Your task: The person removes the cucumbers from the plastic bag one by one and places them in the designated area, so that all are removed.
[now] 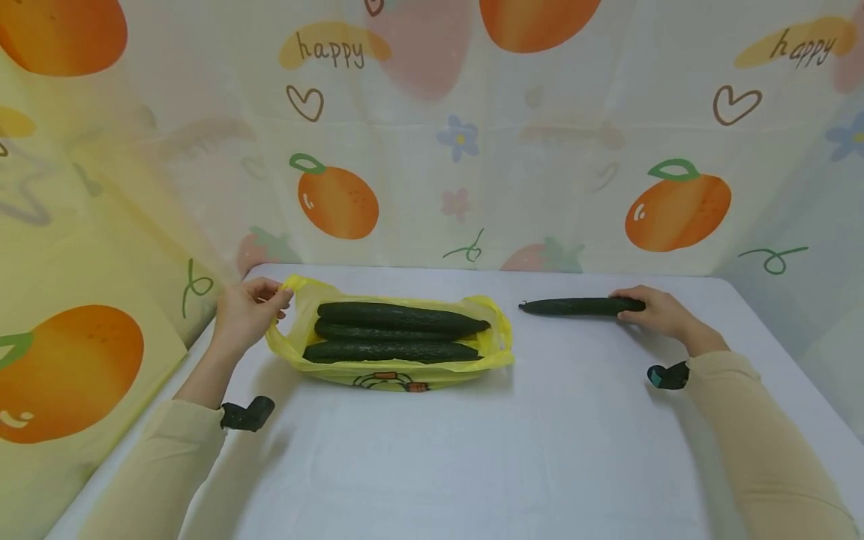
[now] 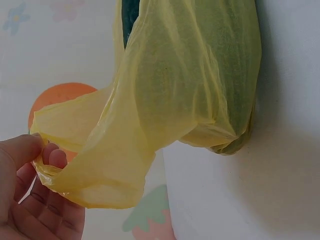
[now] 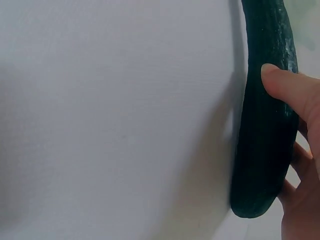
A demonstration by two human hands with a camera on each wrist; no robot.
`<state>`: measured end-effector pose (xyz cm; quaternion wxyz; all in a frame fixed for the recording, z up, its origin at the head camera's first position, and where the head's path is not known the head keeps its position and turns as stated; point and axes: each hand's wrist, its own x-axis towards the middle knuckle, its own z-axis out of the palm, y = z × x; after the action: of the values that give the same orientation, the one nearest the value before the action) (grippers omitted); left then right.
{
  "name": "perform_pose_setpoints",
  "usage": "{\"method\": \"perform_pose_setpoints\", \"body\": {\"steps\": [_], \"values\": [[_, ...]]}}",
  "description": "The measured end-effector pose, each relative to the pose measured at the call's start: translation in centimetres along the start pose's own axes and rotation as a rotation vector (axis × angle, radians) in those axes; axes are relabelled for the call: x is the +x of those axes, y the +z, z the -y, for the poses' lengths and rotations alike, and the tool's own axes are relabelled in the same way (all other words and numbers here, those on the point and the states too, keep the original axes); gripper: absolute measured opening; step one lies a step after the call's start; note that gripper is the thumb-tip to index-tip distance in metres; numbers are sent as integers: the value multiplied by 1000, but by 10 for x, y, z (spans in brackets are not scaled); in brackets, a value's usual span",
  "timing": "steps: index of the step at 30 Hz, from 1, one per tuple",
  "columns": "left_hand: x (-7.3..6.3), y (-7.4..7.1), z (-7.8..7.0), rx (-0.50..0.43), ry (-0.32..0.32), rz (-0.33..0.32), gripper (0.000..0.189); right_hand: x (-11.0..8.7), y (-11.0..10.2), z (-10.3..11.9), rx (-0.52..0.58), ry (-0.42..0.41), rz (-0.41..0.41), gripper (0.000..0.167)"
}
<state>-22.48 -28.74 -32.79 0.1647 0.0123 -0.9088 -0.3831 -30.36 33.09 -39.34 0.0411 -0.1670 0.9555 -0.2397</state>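
Observation:
A yellow plastic bag [image 1: 385,375] lies with its mouth spread, several dark green cucumbers [image 1: 398,351] side by side in it. My left hand [image 1: 248,315] pinches the bag's handle at its left end; in the left wrist view, thumb and fingers of that hand [image 2: 40,185] grip the thin yellow film [image 2: 115,185]. To the right of the bag, my right hand [image 1: 658,313] holds another cucumber [image 1: 574,307] by its right end, the stem end pointing at the bag. The right wrist view shows the thumb [image 3: 282,82] across this cucumber [image 3: 265,145], fingers behind it.
A white-covered table [image 1: 432,450] carries everything. Behind it hangs a patterned cloth [image 1: 540,187] with oranges and hearts, and more of it stands along the left side. Each wrist wears a small dark camera [image 1: 248,414].

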Motion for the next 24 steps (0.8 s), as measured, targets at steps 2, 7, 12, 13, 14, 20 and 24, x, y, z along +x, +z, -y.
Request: {"method": "perform_pose_setpoints", "body": {"steps": [2, 7, 12, 13, 14, 20, 24], "values": [[0, 1, 0, 2, 4, -1, 25, 0, 2, -1, -10, 8, 2, 46], [1, 2, -1, 18, 10, 1, 25, 1, 6, -4, -44, 29, 0, 45], [1, 2, -2, 32, 4, 10, 26, 3, 8, -3, -37, 42, -3, 44], [1, 2, -2, 35, 1, 10, 26, 3, 8, -3, -37, 45, -2, 45], [1, 2, -2, 38, 0, 10, 26, 3, 8, -3, -34, 50, -2, 45], [2, 3, -3, 47, -2, 13, 28, 5, 8, -1, -40, 72, -2, 45], [3, 5, -4, 43, 8, 9, 26, 6, 9, 0, -50, 87, -7, 45]]}}
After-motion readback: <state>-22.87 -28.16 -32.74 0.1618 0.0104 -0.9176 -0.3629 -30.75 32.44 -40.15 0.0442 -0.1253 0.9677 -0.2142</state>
